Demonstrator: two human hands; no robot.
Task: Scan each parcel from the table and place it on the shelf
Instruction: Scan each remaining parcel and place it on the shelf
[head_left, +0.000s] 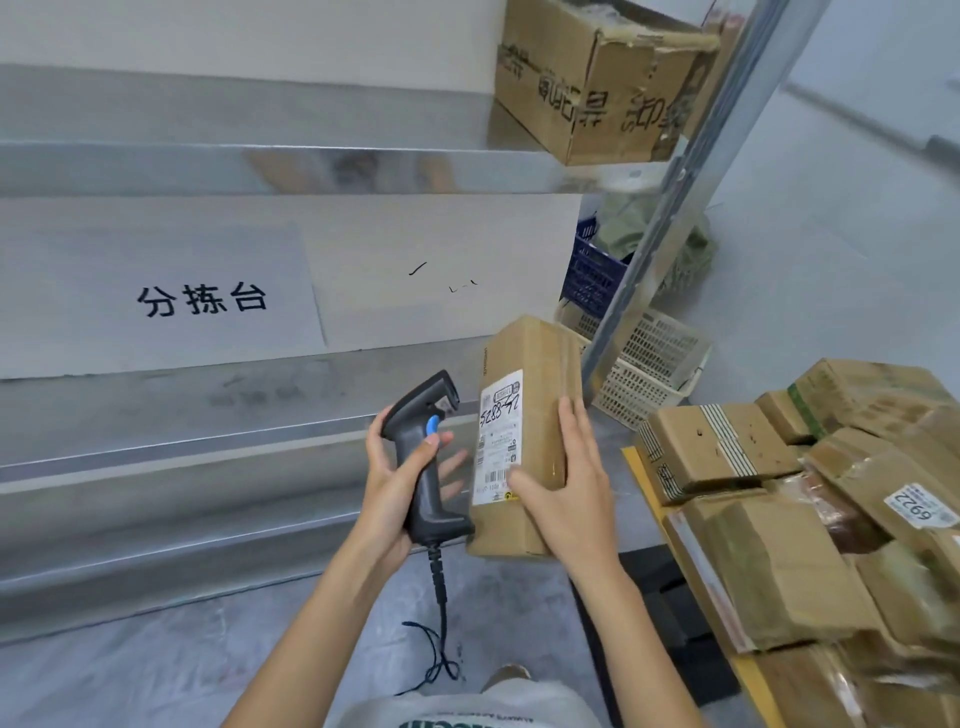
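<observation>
Head view: one scanner (427, 457) gripped in left hand (396, 483); one parcel (524, 436) held upright by right hand (566, 483), just beside scanner; stacked parcels (800, 499) right; shelf (260, 166) ahead.

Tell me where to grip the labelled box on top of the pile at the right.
Take the box with the white label by its two long cardboard edges, coming from above: it lies flat and tilted on the parcel pile, top face exposed, its sides crowded by neighbours.
</observation>
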